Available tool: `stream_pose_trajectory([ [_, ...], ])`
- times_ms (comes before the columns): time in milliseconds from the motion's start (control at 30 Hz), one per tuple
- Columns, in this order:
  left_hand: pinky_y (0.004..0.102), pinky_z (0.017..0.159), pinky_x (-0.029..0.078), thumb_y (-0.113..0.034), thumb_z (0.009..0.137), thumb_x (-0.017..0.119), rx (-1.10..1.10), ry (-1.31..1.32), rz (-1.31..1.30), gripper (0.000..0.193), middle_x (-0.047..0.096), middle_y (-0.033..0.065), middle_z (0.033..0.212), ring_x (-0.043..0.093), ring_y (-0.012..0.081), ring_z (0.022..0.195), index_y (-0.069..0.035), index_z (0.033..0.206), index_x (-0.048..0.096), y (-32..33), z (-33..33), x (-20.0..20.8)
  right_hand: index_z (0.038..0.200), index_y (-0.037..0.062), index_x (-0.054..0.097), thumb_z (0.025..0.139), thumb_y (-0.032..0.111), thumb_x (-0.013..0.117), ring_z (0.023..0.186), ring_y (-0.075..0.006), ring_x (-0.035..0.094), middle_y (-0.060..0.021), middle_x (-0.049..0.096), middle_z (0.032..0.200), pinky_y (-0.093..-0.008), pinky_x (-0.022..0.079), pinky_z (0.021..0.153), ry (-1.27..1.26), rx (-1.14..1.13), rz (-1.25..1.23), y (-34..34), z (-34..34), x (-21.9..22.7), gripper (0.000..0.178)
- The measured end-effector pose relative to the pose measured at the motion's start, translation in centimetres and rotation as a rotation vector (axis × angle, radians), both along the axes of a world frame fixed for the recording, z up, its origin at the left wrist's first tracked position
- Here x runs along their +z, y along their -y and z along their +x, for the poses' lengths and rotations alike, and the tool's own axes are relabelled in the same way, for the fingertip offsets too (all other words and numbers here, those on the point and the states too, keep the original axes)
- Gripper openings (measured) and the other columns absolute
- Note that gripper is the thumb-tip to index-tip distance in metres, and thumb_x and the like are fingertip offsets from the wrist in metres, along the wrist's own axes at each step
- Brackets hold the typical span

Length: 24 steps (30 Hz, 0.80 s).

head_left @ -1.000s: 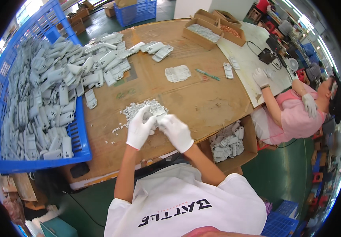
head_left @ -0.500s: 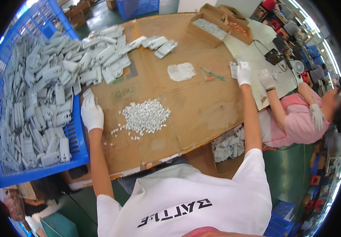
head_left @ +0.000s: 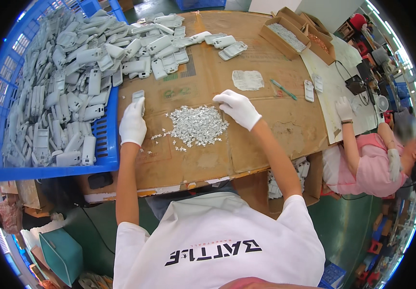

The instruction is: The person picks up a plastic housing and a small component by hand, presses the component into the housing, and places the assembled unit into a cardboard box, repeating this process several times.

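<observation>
My left hand [head_left: 133,126], in a white glove, is closed on a white plastic shell [head_left: 138,95] beside the blue crate. My right hand [head_left: 238,108], gloved too, hovers at the upper right of a pile of small silvery metal pieces [head_left: 196,126]. Its fingers are slightly bent and parted, pointing left, with nothing visible in them. Heaped in the blue crate [head_left: 63,169] are many white plastic shells [head_left: 75,101], some spilling onto the cardboard-covered table [head_left: 266,139]. Two more shells [head_left: 309,90] lie at the table's right side.
A crumpled white paper [head_left: 247,80] and a green pen [head_left: 283,89] lie beyond my right hand. Cardboard boxes of small parts [head_left: 285,37] stand far right. At right a co-worker in pink [head_left: 369,161] rests a gloved hand on the white tabletop. A carton of white pieces sits below the table edge.
My right hand has moved left from the shells at the table's right side to the metal pile. My left hand still holds its shell. The whole view has shifted slightly.
</observation>
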State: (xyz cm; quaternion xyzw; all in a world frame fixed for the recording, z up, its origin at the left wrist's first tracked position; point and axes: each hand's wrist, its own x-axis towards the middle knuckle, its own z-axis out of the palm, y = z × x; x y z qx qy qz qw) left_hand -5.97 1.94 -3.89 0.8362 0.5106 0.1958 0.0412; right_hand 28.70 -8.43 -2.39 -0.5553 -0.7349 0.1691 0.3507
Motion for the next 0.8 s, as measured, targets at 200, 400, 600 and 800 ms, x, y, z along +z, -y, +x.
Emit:
stream_pose_trajectory([
  [200,0.0397,0.097,0.050,0.007,0.086,0.048,-0.027,0.192,0.027,0.050,0.065,0.0159,0.123,0.061,0.0325,0.116,-0.014,0.130,0.061,2.6,-2.0,-0.6,0.095,0.0073,0.068,0.090,0.015,0.064,0.087,-0.0320,0.064,-0.0123,0.066,0.094,-0.0388,0.052,0.079,0.081,0.006,-0.198,-1.5,-0.8,0.4,0.010],
  [400,0.0393,0.100,0.048,-0.002,0.090,0.053,0.046,0.357,0.254,0.032,0.068,0.0163,0.114,0.063,0.0327,0.111,-0.006,0.118,0.067,3.3,-2.9,-0.3,0.091,0.0029,0.068,0.090,0.011,0.063,0.088,-0.0338,0.064,-0.0149,0.066,0.093,-0.0391,0.052,0.079,0.000,0.191,-0.035,-1.6,-0.8,-0.9,0.010],
  [600,0.0471,0.080,0.055,-0.030,0.084,0.065,0.329,-0.006,-0.059,0.023,0.064,0.0137,0.100,0.065,0.0342,0.092,-0.013,0.098,0.065,2.9,-0.2,0.0,0.087,0.0013,0.068,0.081,0.000,0.065,0.083,-0.0337,0.066,-0.0152,0.066,0.088,-0.0387,0.053,0.075,0.154,0.129,-0.012,-0.6,-0.6,-1.3,0.006],
  [800,0.0430,0.084,0.053,-0.009,0.087,0.063,0.326,0.564,-0.122,0.024,0.064,0.0095,0.106,0.066,0.0308,0.100,-0.009,0.112,0.063,3.3,-0.9,-1.0,0.087,0.0016,0.061,0.084,0.000,0.063,0.080,-0.0346,0.064,-0.0162,0.062,0.085,-0.0412,0.051,0.073,0.245,0.069,-0.103,-0.8,-1.5,-0.9,0.004],
])
